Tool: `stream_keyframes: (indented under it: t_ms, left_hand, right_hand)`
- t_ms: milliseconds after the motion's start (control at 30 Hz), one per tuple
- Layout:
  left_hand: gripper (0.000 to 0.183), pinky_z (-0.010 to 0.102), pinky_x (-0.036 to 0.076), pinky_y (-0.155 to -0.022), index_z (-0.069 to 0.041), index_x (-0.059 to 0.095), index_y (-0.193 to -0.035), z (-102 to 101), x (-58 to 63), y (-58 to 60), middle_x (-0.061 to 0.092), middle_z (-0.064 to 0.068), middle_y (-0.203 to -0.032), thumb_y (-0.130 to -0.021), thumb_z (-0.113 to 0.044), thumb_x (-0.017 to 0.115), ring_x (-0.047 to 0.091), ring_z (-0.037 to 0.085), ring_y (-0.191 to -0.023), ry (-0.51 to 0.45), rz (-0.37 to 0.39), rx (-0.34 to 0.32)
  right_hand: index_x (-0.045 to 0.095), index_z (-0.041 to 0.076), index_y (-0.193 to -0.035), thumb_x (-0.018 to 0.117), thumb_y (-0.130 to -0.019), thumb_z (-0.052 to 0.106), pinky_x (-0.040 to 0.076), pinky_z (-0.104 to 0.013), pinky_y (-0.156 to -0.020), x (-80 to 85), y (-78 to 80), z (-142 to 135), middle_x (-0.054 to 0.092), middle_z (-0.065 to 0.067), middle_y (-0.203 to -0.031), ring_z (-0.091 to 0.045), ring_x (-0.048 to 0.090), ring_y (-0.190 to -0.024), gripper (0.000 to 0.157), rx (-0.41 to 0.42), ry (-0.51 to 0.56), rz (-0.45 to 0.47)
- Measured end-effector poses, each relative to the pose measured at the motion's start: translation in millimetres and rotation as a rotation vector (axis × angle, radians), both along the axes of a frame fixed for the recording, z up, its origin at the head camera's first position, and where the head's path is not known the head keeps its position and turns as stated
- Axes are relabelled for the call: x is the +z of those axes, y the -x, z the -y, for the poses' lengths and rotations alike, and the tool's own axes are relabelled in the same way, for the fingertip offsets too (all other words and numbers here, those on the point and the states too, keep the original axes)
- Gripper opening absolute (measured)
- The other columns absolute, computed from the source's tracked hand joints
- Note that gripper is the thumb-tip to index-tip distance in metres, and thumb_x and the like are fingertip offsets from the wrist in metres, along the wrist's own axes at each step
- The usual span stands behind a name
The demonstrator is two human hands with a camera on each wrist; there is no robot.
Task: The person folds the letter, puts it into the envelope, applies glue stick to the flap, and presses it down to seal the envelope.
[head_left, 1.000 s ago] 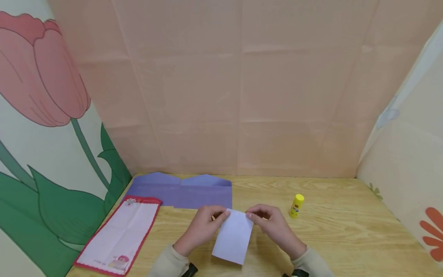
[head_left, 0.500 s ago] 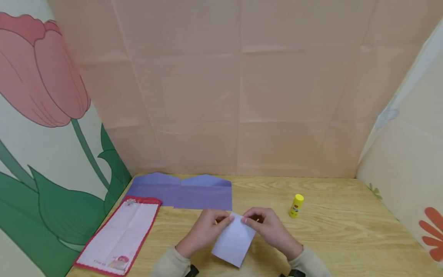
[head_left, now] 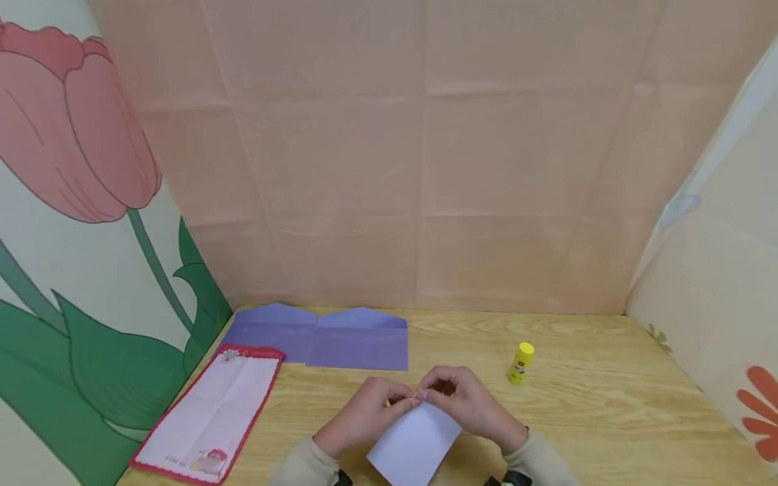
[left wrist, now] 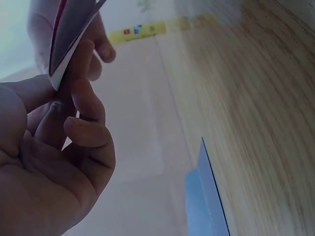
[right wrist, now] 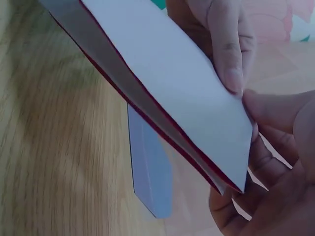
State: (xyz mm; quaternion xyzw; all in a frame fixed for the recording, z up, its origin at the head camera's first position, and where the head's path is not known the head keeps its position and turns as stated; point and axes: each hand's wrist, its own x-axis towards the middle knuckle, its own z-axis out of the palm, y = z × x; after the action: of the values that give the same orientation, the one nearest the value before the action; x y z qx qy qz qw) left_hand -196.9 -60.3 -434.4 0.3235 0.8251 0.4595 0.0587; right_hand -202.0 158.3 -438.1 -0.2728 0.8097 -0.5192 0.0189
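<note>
Both hands pinch the far edge of a folded sheet of paper (head_left: 415, 442), held just over the table in the head view. My left hand (head_left: 372, 413) and right hand (head_left: 471, 408) meet there, thumbs side by side. White outside, the folded paper (right wrist: 172, 78) shows red edges and parted layers in the right wrist view. There the left hand's thumb lies on its face, and my right hand (right wrist: 280, 147) has its fingers at the corner. In the left wrist view, my left hand (left wrist: 54, 152) pinches the paper (left wrist: 69, 44) between thumb and curled fingers.
A yellow glue stick (head_left: 521, 363) stands upright to the right on the wooden table (head_left: 608, 405). Two purple envelopes (head_left: 358, 344) with raised flaps lie at the back left. A red-bordered sheet of letter paper (head_left: 213, 405) lies at the left.
My hands have drawn together until their fingertips meet at the paper's far edge. The sheet has turned slightly and moved nearer to the body. Glue stick and envelopes stay put.
</note>
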Motion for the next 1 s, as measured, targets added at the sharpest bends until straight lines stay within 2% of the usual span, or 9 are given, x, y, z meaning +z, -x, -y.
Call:
stream_keyframes:
  t_ms: [167,333,467,700,867,1000]
  left_hand:
    - [0.025,0.020,0.049,-0.059,-0.014,0.072,-0.081,0.5,-1.8,2.3,0.068,-0.010,-0.074,-0.100,-0.028,0.062,0.057,-0.001,-0.065,-0.006,0.044,0.024]
    - [0.021,0.020,0.051,-0.062,-0.013,0.077,-0.090,4.0,-6.1,5.1,0.072,-0.008,-0.079,-0.099,-0.026,0.062,0.060,-0.001,-0.068,0.000,0.034,0.024]
    - [0.022,0.020,0.052,-0.060,-0.013,0.077,-0.091,5.0,-7.6,5.3,0.072,-0.008,-0.080,-0.100,-0.027,0.062,0.061,-0.001,-0.067,0.000,0.030,0.019]
    - [0.022,0.021,0.052,-0.064,-0.013,0.077,-0.095,7.2,-11.0,5.5,0.073,-0.008,-0.084,-0.100,-0.027,0.062,0.063,0.000,-0.072,-0.014,0.088,0.011]
    - [0.022,0.021,0.051,-0.069,-0.012,0.076,-0.094,12.2,-14.4,5.9,0.072,-0.009,-0.083,-0.101,-0.025,0.060,0.061,-0.001,-0.075,0.019,0.056,0.021]
    - [0.022,0.020,0.049,-0.067,-0.012,0.076,-0.093,15.7,-15.1,4.7,0.070,-0.010,-0.082,-0.101,-0.024,0.060,0.058,-0.002,-0.073,0.017,0.023,0.031]
  right_hand:
    - [0.073,0.013,-0.094,0.067,-0.096,0.019,0.053,-0.027,-0.061,1.6,2.7,-3.8,0.072,-0.002,-0.089,-0.008,0.062,-0.073,0.009,-0.053,-0.006,-0.017]
    - [0.074,0.008,-0.094,0.067,-0.096,0.016,0.053,-0.028,-0.060,2.9,4.8,-10.4,0.072,-0.007,-0.091,-0.010,0.063,-0.073,0.011,-0.108,0.038,0.027]
    - [0.075,0.006,-0.096,0.069,-0.095,0.017,0.053,-0.028,-0.058,3.9,4.4,-12.0,0.073,-0.009,-0.093,-0.010,0.062,-0.072,0.013,-0.110,0.051,0.067]
    - [0.077,0.010,-0.094,0.070,-0.094,0.019,0.053,-0.027,-0.058,4.9,5.0,-14.2,0.073,-0.005,-0.089,-0.010,0.062,-0.072,0.012,-0.144,-0.014,0.019]
    - [0.078,0.010,-0.094,0.070,-0.094,0.018,0.053,-0.027,-0.059,6.1,8.6,-21.1,0.074,-0.005,-0.090,-0.010,0.063,-0.073,0.011,-0.228,-0.028,0.023]
    - [0.077,0.006,-0.096,0.069,-0.095,0.017,0.054,-0.028,-0.060,6.0,10.4,-25.6,0.074,-0.008,-0.091,-0.011,0.064,-0.073,0.014,-0.236,-0.001,0.040]
